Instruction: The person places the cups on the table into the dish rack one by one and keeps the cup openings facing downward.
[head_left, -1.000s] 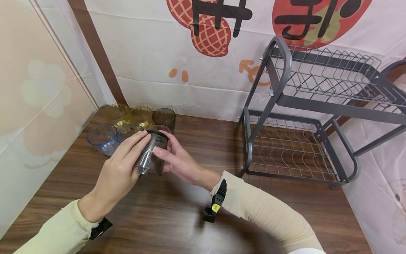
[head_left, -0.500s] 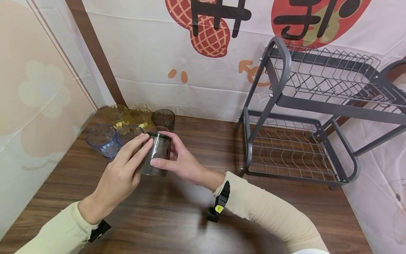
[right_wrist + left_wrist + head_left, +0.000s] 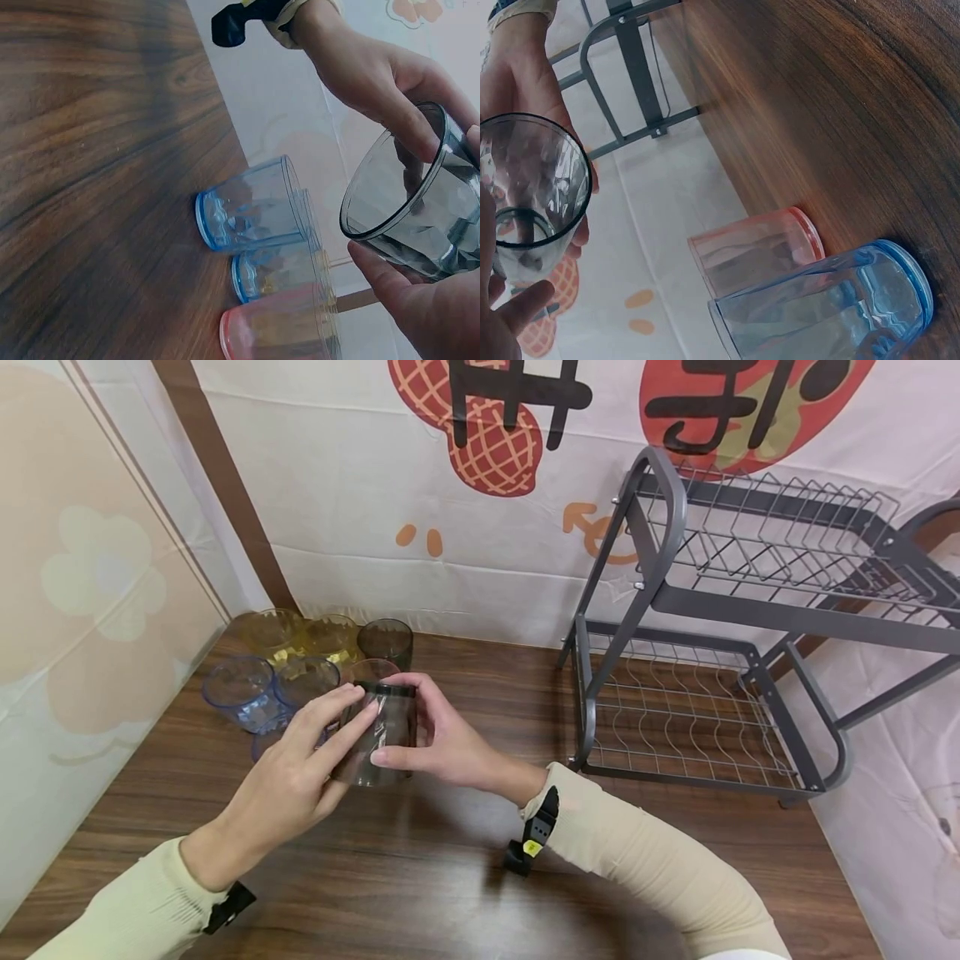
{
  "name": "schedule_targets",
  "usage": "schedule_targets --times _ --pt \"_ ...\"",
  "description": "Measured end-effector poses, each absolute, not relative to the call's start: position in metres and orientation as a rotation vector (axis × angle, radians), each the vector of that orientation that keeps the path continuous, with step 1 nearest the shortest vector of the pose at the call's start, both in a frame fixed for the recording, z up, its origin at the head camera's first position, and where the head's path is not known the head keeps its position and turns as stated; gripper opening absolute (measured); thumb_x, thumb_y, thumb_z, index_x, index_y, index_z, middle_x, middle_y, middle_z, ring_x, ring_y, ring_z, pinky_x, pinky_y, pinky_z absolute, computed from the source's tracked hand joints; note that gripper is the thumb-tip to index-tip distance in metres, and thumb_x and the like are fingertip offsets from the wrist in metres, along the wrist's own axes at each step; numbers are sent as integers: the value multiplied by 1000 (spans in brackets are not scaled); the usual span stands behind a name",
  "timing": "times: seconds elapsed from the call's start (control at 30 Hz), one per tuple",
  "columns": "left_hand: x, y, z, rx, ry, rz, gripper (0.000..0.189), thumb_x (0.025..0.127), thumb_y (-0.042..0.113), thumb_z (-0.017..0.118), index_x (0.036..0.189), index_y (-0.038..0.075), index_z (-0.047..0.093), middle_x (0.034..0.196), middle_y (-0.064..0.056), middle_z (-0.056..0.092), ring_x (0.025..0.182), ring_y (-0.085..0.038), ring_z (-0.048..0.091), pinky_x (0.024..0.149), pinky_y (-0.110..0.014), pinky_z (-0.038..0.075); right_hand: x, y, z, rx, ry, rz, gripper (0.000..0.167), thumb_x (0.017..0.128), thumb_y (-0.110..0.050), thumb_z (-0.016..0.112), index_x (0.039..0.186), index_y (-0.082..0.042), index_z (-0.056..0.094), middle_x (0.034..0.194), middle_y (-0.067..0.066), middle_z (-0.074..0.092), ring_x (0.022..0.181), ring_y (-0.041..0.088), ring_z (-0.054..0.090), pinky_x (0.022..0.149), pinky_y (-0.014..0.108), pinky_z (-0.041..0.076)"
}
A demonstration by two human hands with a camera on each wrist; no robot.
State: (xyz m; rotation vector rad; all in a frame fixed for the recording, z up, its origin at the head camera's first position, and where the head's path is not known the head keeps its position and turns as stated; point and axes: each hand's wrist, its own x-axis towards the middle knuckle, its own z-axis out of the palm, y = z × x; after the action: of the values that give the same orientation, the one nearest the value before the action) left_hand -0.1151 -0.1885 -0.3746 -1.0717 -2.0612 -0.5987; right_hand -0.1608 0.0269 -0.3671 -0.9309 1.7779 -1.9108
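Observation:
A clear dark grey tumbler (image 3: 399, 718) is held between both hands above the table, its thick base up and its mouth tilted downward. My left hand (image 3: 296, 777) grips it from the left, fingers laid across its side. From the right, my right hand (image 3: 461, 747) holds it with the thumb on the near side and the fingers behind. The right wrist view looks into the mouth of the tumbler (image 3: 450, 217). Just behind the hands stands a pink cup (image 3: 757, 251), beside a blue cup (image 3: 825, 307).
Further blue cups (image 3: 238, 685), yellow cups (image 3: 330, 639) and another dark grey cup (image 3: 388, 643) stand upright at the back left, near the wall. A two-tier grey metal rack (image 3: 660, 597) stands at the right on the wooden table (image 3: 480, 710).
Both hands have carried the grey tumbler a little to the right and nearer to me. It has turned more upright, base up. The standing cups have not moved.

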Motion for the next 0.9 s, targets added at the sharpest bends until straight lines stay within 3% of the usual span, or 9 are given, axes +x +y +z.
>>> schedule_targets --times 0.2,0.6,0.83,0.9 --pt "-116 -188 -373 -1120 -2048 -568 44 108 23 42 136 -8 58 138 -34 50 126 -47 50 122 -31 30 -162 33 -367 -1010 1857 -1873 77 85 9 74 147 -10 33 131 11 50 109 11 57 90 38 60" --pt "-115 -183 -367 -1207 -1994 -531 54 106 43 52 131 -4 64 132 -32 55 120 -45 56 121 -28 32 -167 47 -368 -1116 1995 -1801 80 80 2 83 144 -12 36 140 8 46 118 16 53 96 34 56" --pt "-113 -190 -364 -1178 -2055 -555 55 108 41 47 134 -6 60 136 -32 53 116 -41 57 121 -24 28 -169 59 -369 -1124 2067 -1775 81 79 0 84 143 -13 37 142 6 45 121 19 53 99 37 55" --pt "-113 -194 -363 -1135 -2076 -539 54 109 40 45 134 -5 61 137 -30 54 115 -40 59 114 -29 37 -169 63 -367 -1117 2082 -1768 81 79 0 85 143 -13 37 142 6 46 121 19 53 100 38 55"
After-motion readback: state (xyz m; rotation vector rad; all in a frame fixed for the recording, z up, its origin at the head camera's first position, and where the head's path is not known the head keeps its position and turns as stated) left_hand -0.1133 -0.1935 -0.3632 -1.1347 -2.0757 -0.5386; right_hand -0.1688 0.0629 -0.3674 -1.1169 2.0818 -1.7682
